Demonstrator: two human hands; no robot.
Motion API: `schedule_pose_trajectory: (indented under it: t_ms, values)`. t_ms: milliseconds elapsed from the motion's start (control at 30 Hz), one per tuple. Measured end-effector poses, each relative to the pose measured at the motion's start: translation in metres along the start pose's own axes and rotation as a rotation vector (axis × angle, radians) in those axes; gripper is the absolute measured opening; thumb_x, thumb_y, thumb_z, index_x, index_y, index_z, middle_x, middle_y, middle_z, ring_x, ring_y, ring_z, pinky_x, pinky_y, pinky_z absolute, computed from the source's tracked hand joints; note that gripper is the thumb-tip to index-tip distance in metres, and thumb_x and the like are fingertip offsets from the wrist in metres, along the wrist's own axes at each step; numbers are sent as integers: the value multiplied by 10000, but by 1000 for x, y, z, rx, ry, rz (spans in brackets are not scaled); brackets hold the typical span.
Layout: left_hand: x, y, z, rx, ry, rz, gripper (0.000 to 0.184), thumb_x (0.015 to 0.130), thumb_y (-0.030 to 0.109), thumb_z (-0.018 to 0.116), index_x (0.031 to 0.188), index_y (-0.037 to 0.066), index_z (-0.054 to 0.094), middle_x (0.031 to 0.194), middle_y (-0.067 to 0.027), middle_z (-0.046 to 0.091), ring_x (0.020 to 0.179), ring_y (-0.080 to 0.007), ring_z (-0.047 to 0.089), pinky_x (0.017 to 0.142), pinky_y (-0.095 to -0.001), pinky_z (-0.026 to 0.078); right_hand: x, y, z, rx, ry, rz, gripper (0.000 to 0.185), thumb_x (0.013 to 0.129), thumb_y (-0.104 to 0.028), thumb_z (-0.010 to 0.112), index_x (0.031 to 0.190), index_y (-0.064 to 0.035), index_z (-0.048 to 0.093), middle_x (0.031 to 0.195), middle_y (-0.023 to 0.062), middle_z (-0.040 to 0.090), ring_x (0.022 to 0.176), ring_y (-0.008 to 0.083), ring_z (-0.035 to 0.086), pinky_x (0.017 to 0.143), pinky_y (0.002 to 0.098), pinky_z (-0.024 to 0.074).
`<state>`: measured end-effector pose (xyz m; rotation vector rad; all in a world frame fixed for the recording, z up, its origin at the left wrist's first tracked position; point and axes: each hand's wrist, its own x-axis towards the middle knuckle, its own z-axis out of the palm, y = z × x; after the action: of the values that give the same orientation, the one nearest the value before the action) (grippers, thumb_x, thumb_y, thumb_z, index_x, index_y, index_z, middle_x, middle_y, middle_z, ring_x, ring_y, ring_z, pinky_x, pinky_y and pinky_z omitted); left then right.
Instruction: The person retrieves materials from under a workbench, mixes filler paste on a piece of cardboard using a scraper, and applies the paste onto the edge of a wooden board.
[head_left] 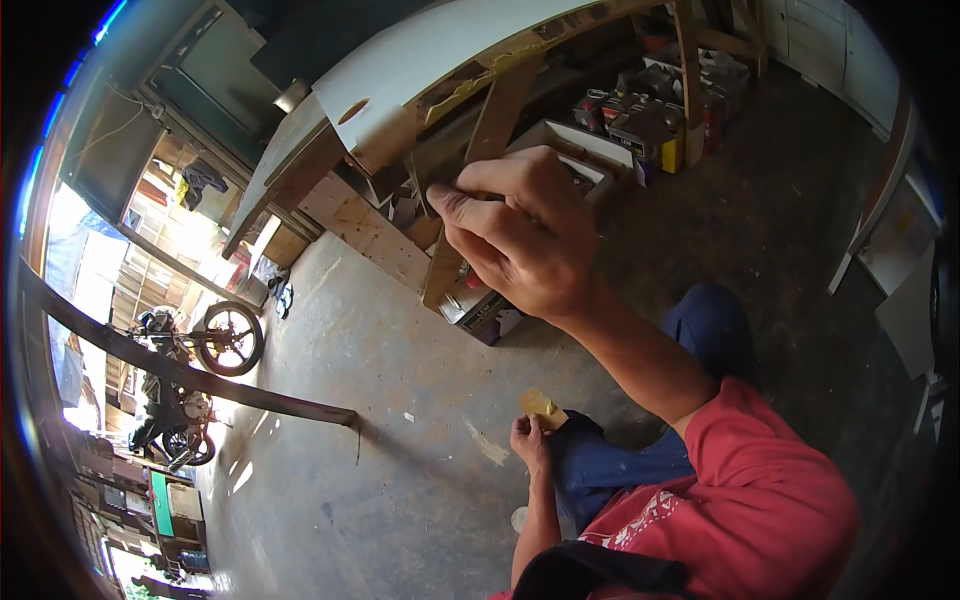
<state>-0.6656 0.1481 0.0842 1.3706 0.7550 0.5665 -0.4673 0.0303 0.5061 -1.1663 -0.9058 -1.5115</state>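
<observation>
My right hand (525, 225) is raised in front of the workbench, its fingers curled and thumb pressed in. A thin strip shows by the fingertips, but I cannot make out whether it is held. Low down near my knee, my left hand (528, 440) pinches a small yellowish-tan sheet (541, 406), perhaps sandpaper. Behind the right hand stands the workbench with a pale top (400, 70) and rough wooden edges. A wooden leg (505, 105) slants down from it, partly hidden by my hand.
Under the bench are a printed carton (490, 318), an open white box (550, 135) and several small boxes (640, 125). A dark beam (200, 375) crosses the left side. Beyond it stands a motorcycle (165, 385). A pale panel (885, 200) leans at the right.
</observation>
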Motion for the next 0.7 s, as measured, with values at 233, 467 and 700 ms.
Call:
schedule_pose_trajectory:
  t_ms: [233,467,700]
  values:
    - [-1,-1,0,5,7,17,164,985,108,653,1016,-49,618,856,-81,662,640,-112,623,522,-253,553,20,10,-12,-90,107,49,231,743,36,808,905,-75,687,894,12,645,768,187,589,640,310,474]
    - [-3,3,-2,16,-9,15,181,984,118,659,1016,-56,619,856,-90,677,664,-121,638,524,-250,546,9,-10,3,-1,29,-24,241,739,33,782,947,-61,705,909,26,647,788,194,603,668,331,495]
    - [-4,2,-7,1,-3,26,183,989,117,651,1021,-60,617,872,-98,679,665,-128,644,534,-255,555,12,2,-3,-9,121,39,224,747,9,788,934,-75,699,904,32,652,782,196,604,669,329,491]
